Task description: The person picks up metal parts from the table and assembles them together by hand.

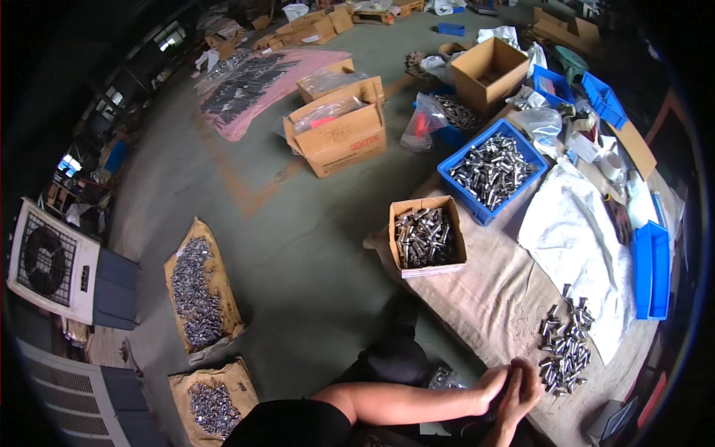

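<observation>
My left hand (489,389) and my right hand (523,393) come together at the near edge of the cloth-covered table. The fingers of both are curled and pressed close to each other. Whatever they hold between them, if anything, is hidden. Just right of the hands lies a loose pile of shiny, bolt-like metal parts (567,350) on the cloth. Farther off on the table stands a small cardboard box (433,270) filled with similar parts. Behind it, a blue plastic bin (485,217) holds many more.
A white woven sack (577,246) and blue trays (651,272) lie along the table's right side. Cardboard sheets (227,305) with small metal parts rest on the floor at left, near a fan unit (52,257). Open cartons (342,153) stand farther back.
</observation>
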{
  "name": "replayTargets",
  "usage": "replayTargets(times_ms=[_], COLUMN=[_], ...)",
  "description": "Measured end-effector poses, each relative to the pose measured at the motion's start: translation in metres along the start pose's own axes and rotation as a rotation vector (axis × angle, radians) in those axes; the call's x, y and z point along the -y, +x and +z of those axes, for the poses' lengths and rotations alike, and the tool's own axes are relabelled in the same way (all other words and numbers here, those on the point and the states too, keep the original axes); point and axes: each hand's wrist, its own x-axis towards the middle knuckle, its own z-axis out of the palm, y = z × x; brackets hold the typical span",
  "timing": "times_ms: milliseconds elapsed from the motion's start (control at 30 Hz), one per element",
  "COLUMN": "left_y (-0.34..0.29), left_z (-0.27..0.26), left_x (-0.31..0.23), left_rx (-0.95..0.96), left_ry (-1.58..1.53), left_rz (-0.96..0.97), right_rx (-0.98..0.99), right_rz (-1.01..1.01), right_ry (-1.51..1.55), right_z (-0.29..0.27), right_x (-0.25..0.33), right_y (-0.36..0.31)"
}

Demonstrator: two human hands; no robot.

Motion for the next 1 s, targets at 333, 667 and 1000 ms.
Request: replayTargets(times_ms=[333,667,1000], left_y=[0.004,-0.047,-0.108], left_z=[-0.013,-0.101,-0.107], left_x=[-0.027,0.011,-0.016], left_rx=[-0.043,-0.046,0.142], left_ry=[0.088,-0.038,-0.055], left_rz=[0.038,0.226,0.216], right_rx=[-0.172,0.287,0.433], right_rz=[-0.117,-0.081,-0.161], right_ry=[-0.082,-0.118,0.164], right_z=[-0.009,0.018,0.027], right_x=[-0.003,0.005,-0.005], right_y=[-0.006,-0.064,-0.063])
